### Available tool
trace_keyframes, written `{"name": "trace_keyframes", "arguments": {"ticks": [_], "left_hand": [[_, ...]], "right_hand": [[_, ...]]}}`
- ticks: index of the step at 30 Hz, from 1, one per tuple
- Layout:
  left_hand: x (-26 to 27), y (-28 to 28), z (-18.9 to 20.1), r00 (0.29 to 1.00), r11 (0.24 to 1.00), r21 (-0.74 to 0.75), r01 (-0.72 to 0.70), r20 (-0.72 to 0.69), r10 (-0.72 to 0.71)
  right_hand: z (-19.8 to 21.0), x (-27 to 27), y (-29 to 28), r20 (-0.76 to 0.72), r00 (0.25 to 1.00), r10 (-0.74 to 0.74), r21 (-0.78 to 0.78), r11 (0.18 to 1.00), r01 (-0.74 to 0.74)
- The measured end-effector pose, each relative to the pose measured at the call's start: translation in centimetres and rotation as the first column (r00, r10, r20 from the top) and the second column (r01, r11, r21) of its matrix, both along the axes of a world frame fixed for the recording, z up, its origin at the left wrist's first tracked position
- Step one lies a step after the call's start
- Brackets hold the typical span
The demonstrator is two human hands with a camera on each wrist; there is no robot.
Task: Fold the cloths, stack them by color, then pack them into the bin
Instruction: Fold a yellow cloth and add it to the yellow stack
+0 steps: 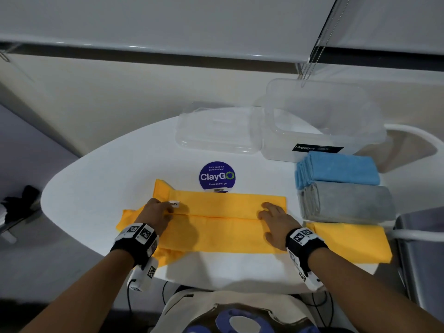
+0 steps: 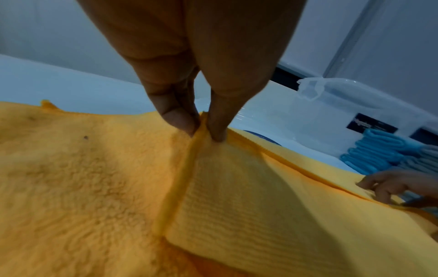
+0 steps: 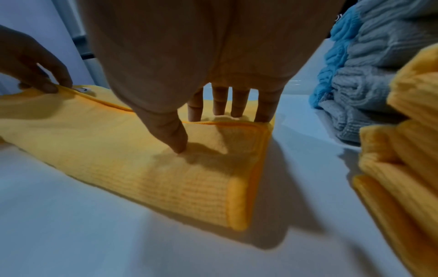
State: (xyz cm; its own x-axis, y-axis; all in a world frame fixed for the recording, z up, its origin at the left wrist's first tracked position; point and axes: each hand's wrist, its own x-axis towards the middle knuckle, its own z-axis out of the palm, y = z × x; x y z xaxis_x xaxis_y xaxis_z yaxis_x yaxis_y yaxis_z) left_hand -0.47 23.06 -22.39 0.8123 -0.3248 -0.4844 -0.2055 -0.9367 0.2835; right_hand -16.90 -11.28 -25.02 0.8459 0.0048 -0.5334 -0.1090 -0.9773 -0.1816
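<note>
A yellow cloth lies folded into a long band on the white table. My left hand pinches its hem near the white label, thumb against finger. My right hand rests on the band's right end, thumb pressing the top layer and straight fingers at the far hem. Rumpled yellow fabric sticks out under the band at the left. To the right stand folded stacks: blue, grey, yellow. The clear bin stands behind them.
The bin's clear lid lies at the back of the table, left of the bin. A round blue ClayGo sticker is on the tabletop just behind the cloth. A grey chair stands at the right edge.
</note>
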Motion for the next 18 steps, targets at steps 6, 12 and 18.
{"name": "trace_keyframes", "arguments": {"ticks": [6,12,18], "left_hand": [[1.4,-2.9,1.7,0.988,0.989,-0.142,0.034,0.153,-0.012],[6.2,-10.1,1.8,0.962,0.975,-0.114,0.191,0.218,-0.163],[8.3,-14.0,-0.2,0.939,0.958,0.017,0.288,0.191,-0.286]], "right_hand": [[0.4,-1.9,0.2,0.013,0.995,-0.095,-0.061,0.994,0.096],[0.7,-4.6,0.7,-0.049,0.982,-0.181,-0.065,0.982,0.178],[1.0,-6.0,1.1,-0.079,0.969,-0.234,-0.094,0.97,0.226]]}}
